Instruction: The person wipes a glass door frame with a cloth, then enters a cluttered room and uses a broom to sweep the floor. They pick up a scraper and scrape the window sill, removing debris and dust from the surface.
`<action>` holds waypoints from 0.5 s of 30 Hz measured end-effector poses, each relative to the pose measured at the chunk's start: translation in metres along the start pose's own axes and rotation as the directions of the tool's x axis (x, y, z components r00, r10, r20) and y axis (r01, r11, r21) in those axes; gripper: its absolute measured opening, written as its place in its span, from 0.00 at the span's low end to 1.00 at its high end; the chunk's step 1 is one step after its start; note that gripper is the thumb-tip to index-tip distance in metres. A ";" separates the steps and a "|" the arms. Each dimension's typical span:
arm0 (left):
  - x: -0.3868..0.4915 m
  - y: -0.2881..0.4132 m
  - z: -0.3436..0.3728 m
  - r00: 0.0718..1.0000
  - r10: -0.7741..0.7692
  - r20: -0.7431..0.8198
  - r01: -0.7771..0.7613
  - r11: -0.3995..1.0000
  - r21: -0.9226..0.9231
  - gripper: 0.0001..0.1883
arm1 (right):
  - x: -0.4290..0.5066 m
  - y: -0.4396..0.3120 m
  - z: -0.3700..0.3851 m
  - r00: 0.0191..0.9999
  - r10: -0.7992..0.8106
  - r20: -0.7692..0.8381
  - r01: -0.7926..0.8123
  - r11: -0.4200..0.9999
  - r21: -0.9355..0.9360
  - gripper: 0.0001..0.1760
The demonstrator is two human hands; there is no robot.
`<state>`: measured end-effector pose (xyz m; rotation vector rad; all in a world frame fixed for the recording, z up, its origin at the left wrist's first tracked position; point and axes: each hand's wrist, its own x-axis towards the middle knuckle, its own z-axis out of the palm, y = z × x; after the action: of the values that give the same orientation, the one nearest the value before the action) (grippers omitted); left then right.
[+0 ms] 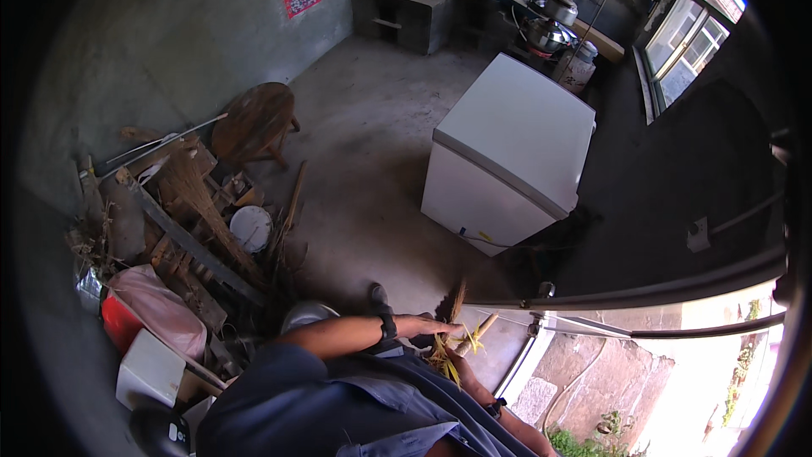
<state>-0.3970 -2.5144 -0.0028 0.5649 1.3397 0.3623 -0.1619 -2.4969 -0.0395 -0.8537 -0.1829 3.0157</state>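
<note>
My left hand point(426, 326) reaches in from the left with its fingers stretched out straight, and a black band circles its wrist. Its fingertips are close to a small bundle of yellow dried leaf strips point(448, 365); whether they pinch any strip is too small to tell. From the lower right comes my right hand point(465, 376), also banded at the wrist, closed around the bundle. A pale stick-like piece point(483, 332) juts up and right out of the strips. Just beyond my hands is a brown bristly tuft point(457, 302); its link to the bundle is unclear.
A white chest freezer point(514, 120) stands ahead. Planks point(190, 235), a broom point(196, 200) and a white bucket point(251, 228) crowd the left wall beside a wooden stool point(257, 124). A doorway sill point(517, 362) is on my right. A masonry stove point(403, 16) stands far back.
</note>
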 end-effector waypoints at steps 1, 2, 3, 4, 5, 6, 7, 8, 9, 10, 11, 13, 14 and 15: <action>0.007 -0.004 -0.018 0.980 0.127 0.155 -0.138 0.988 0.063 0.54 | 0.009 -0.004 0.003 0.999 0.002 -0.038 -0.003 0.999 -0.046 0.28; 0.011 -0.011 -0.034 0.934 0.256 0.248 -0.270 0.963 0.025 0.47 | 0.020 -0.007 0.008 0.995 0.043 0.093 -0.047 0.998 0.043 0.28; 0.015 -0.018 -0.050 0.873 0.380 0.305 -0.414 0.909 0.053 0.41 | 0.033 -0.012 0.016 0.999 0.024 0.043 -0.026 0.998 0.049 0.28; 0.016 -0.025 -0.062 0.771 0.536 0.345 -0.554 0.831 -0.052 0.28 | 0.038 -0.012 0.026 1.000 0.000 0.027 -0.002 0.998 0.070 0.28; 0.017 -0.029 -0.078 0.740 0.546 0.393 -0.591 0.807 -0.008 0.23 | 0.051 -0.016 0.037 0.999 0.001 0.038 -0.004 0.998 0.057 0.28; 0.016 -0.032 -0.096 0.736 0.524 0.428 -0.619 0.777 0.112 0.24 | 0.064 -0.020 0.051 0.997 0.023 -0.078 -0.021 0.999 0.024 0.28; 0.011 -0.037 -0.115 0.722 0.548 0.421 -0.658 0.733 0.174 0.25 | 0.076 -0.025 0.066 0.997 0.026 -0.069 -0.024 0.999 0.026 0.27; 0.005 -0.041 -0.134 0.708 0.572 0.413 -0.690 0.684 0.237 0.27 | 0.091 -0.029 0.081 0.985 0.043 -0.168 -0.051 0.998 -0.045 0.27; -0.001 -0.044 -0.153 0.694 0.595 0.405 -0.716 0.631 0.299 0.30 | 0.106 -0.033 0.097 0.960 0.060 -0.272 -0.087 0.992 -0.089 0.27; -0.013 -0.052 -0.171 0.686 0.645 0.337 -0.722 0.661 0.204 0.27 | 0.117 -0.041 0.111 0.950 0.088 -0.299 -0.136 0.980 -0.145 0.26; -0.018 -0.054 -0.184 0.739 0.610 0.286 -0.636 0.772 -0.005 0.22 | 0.133 -0.051 0.126 0.938 0.130 -0.322 -0.175 0.978 -0.115 0.26; -0.024 -0.057 -0.208 0.859 0.458 0.228 -0.315 0.824 -0.470 0.17 | 0.153 -0.064 0.155 0.949 0.219 -0.225 -0.219 0.975 0.027 0.27; -0.030 -0.061 -0.224 0.817 0.562 0.128 -0.466 0.776 -0.425 0.20 | 0.173 -0.073 0.170 0.865 0.281 -0.416 -0.296 0.955 0.030 0.27; -0.039 -0.069 -0.237 0.770 0.639 0.012 -0.624 0.755 -0.201 0.28 | 0.181 -0.082 0.184 0.902 0.235 -0.362 -0.286 0.953 -0.095 0.27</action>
<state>-0.6410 -2.5511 -0.0410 0.8627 0.9861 1.0054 -0.4145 -2.4294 0.0307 -1.5232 -0.3106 3.0431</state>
